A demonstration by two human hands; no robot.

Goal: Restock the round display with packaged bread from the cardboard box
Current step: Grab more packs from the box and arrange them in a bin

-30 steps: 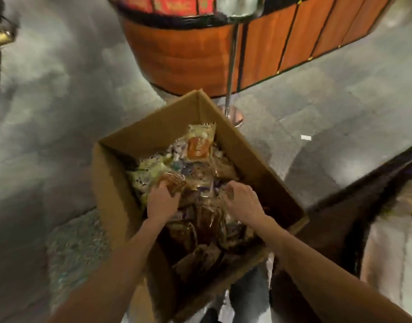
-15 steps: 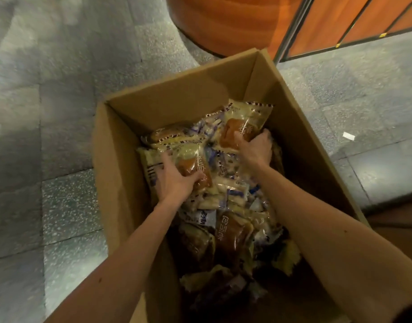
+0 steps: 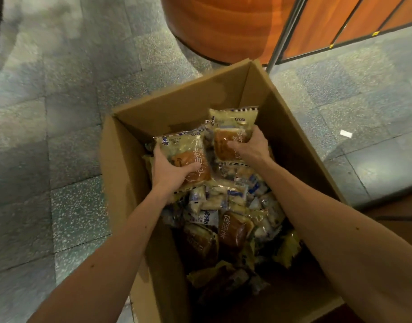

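Gripping one bread packet each, both hands are down inside the cardboard box (image 3: 174, 106), which stands open on the grey speckled floor (image 3: 60, 127) and fills the centre and lower right of the frame. The left hand (image 3: 171, 170) is curled round the lower end of the left packet (image 3: 181, 148), its thumb across the brown bun that shows through the clear wrapper and its fingers hidden behind. The right hand (image 3: 251, 148) clasps the right packet (image 3: 233, 123) from its right edge, thumb lying over the bun, the other fingers wrapped round the side. The two packets sit side by side just above centre frame; whether their edges touch cannot be told. Both have their crimped blue-and-white top seams toward the far wall of the box. Below the hands a loose heap of packaged bread (image 3: 235, 206) covers the inside of the box, with lighter blue-and-white wrappers in the middle and darker buns in shadow toward the bottom of the frame. At top centre the orange wooden base of the round display (image 3: 219, 26) curves just beyond the box. A metal pole (image 3: 285, 31) slants down at upper right, in front of orange panels (image 3: 354, 17). A small white scrap (image 3: 346, 134) lies on the floor at right.
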